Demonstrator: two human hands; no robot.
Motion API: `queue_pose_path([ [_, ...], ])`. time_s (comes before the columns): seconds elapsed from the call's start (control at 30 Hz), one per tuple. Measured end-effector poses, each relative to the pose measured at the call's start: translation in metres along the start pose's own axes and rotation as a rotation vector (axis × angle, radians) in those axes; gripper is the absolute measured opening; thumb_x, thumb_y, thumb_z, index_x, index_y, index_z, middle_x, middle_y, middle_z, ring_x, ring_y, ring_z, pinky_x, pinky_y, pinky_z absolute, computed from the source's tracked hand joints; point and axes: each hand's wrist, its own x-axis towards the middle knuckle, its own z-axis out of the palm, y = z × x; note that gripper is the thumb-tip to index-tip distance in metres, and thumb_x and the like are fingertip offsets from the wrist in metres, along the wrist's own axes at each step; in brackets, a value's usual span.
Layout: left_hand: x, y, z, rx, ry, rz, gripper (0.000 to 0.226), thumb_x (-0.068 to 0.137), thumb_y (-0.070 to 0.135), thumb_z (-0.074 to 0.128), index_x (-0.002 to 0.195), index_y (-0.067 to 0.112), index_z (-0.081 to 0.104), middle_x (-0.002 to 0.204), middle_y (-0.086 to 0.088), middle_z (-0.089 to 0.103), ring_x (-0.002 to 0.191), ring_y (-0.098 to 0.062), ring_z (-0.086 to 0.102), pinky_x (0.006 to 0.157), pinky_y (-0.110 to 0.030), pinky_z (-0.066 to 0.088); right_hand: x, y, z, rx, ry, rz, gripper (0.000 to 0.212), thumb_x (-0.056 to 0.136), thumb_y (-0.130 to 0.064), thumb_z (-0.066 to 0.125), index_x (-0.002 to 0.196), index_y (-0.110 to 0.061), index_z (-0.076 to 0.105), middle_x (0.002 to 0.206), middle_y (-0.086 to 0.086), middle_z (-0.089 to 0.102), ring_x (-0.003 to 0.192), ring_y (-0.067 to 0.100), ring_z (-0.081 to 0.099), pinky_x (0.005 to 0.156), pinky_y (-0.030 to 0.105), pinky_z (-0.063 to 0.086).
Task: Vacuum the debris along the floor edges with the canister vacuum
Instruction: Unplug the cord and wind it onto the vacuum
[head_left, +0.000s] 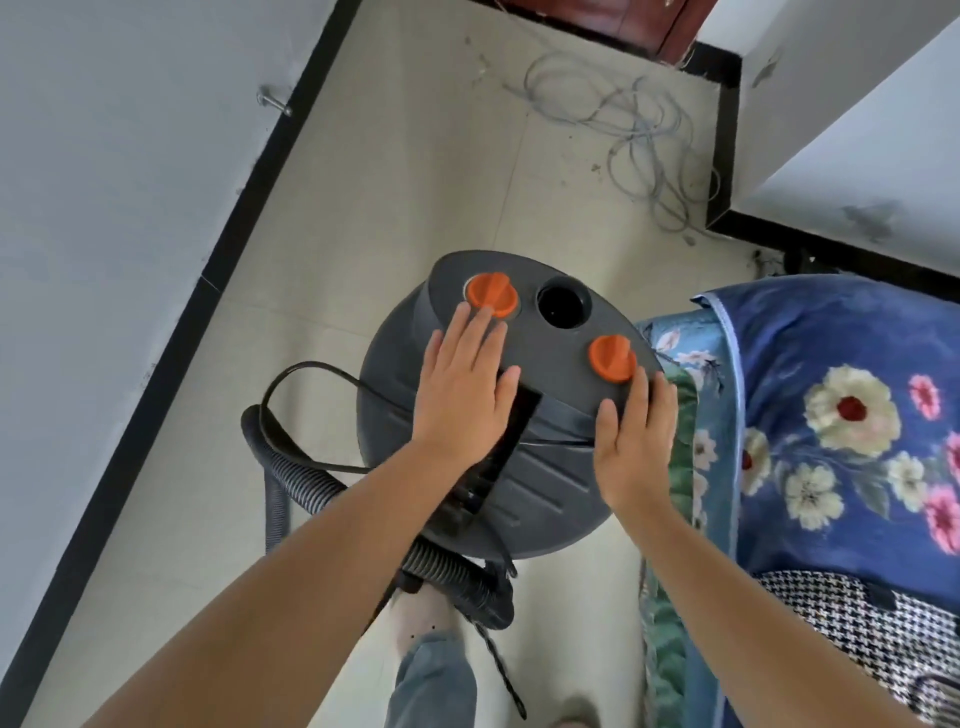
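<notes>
A dark grey canister vacuum (535, 483) stands on the pale tiled floor below me. Its top carries two orange knobs, one at the left (492, 294) and one at the right (612, 357), with a round black port (563, 304) between them. My left hand (465, 387) lies flat on the lid, fingertips touching the left knob. My right hand (635, 436) rests flat on the lid's right edge, just below the right knob. A black ribbed hose (291, 478) and a black power cord (311, 371) loop out at the left of the canister.
A tangle of grey cable (644, 140) lies near the black skirting (724, 130) at the far corner, with dirt specks around it. White walls and black skirting (171, 353) run along the left. A floral blue bedcover (841, 415) presses close on the right. My leg (434, 670) is below.
</notes>
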Motion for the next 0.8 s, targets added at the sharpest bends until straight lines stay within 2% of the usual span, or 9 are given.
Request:
queue_pose_path([
  [0.07,0.016,-0.017,-0.006,0.095,-0.025,0.034,0.056,0.096,0.037,0.023,0.14,0.005,0.037,0.152,-0.012,0.026,0.143,-0.029,0.013,0.114,-0.04,0.005,-0.001,-0.008,0.008,0.13,0.027,0.095,0.08,0.085,-0.047,0.02,0.136,0.012,0.034,0.145,0.034,0.021,0.138,0.048,0.015,0.113,0.043,0.009],
  [0.13,0.028,-0.035,-0.012,0.157,-0.03,0.109,0.059,0.091,0.036,0.021,0.131,0.003,0.049,0.143,-0.016,0.042,0.137,-0.034,0.029,0.111,-0.048,0.014,0.004,-0.009,0.014,0.201,0.084,0.129,0.077,0.085,-0.044,0.023,0.131,0.017,0.037,0.143,0.036,0.022,0.137,0.048,0.014,0.112,0.038,0.007],
  [0.23,0.041,-0.052,-0.017,0.221,-0.063,0.165,0.06,0.089,0.034,0.024,0.124,-0.005,0.053,0.132,-0.021,0.052,0.126,-0.038,0.045,0.107,-0.049,0.022,0.014,-0.003,0.019,0.193,0.103,0.082,0.064,0.089,-0.032,0.03,0.121,0.021,0.044,0.135,0.042,0.029,0.129,0.057,0.024,0.109,0.052,0.017],
  [0.37,0.057,-0.053,-0.019,0.306,-0.033,0.19,0.055,0.088,0.031,0.033,0.112,-0.012,0.058,0.117,-0.027,0.06,0.111,-0.044,0.056,0.099,-0.05,0.029,0.049,0.0,0.012,0.181,0.034,0.033,0.068,0.088,-0.037,0.028,0.126,0.017,0.043,0.139,0.037,0.027,0.133,0.051,0.022,0.112,0.053,0.018],
  [0.47,0.075,-0.054,-0.026,0.392,-0.02,0.203,0.056,0.087,0.033,0.034,0.109,-0.012,0.059,0.113,-0.028,0.062,0.106,-0.044,0.06,0.095,-0.054,0.036,0.092,-0.002,0.013,0.035,0.023,-0.047,0.066,0.089,-0.037,0.027,0.123,0.016,0.046,0.133,0.038,0.035,0.126,0.053,0.033,0.101,0.07,0.025],
  [0.57,0.099,-0.058,-0.035,0.462,-0.043,0.202,0.056,0.086,0.034,0.035,0.107,-0.012,0.06,0.107,-0.028,0.064,0.1,-0.043,0.062,0.088,-0.055,0.046,0.139,-0.016,0.006,-0.189,0.017,0.0,0.082,0.083,-0.052,0.005,0.144,-0.001,0.026,0.152,0.019,0.019,0.142,0.033,0.013,0.111,0.061,0.005],
  [0.67,0.124,-0.053,-0.04,0.47,-0.024,0.176,0.038,0.088,0.026,0.054,0.094,-0.011,0.062,0.093,-0.029,0.065,0.085,-0.045,0.064,0.078,-0.054,0.051,0.181,-0.039,-0.002,-0.316,-0.067,0.144,0.061,0.099,-0.045,0.014,0.15,-0.015,0.002,0.157,0.01,0.0,0.145,0.026,-0.004,0.112,0.057,-0.002],
  [0.73,0.139,-0.04,-0.048,0.45,-0.028,0.161,0.03,0.089,0.023,0.056,0.089,-0.007,0.058,0.087,-0.025,0.063,0.082,-0.041,0.061,0.077,-0.046,0.049,0.191,-0.058,-0.007,-0.229,-0.059,0.209,0.059,0.101,-0.041,0.021,0.15,-0.014,0.004,0.157,0.011,0.001,0.145,0.026,-0.003,0.113,0.055,0.0],
  [0.8,0.153,-0.028,-0.05,0.501,-0.035,0.084,0.037,0.097,0.032,0.041,0.104,-0.002,0.053,0.103,-0.019,0.059,0.096,-0.036,0.056,0.08,-0.039,0.039,0.174,-0.069,-0.001,-0.155,-0.007,0.22,0.058,0.1,-0.039,0.027,0.148,-0.011,0.013,0.155,0.011,0.013,0.143,0.025,0.008,0.114,0.052,0.006],
])
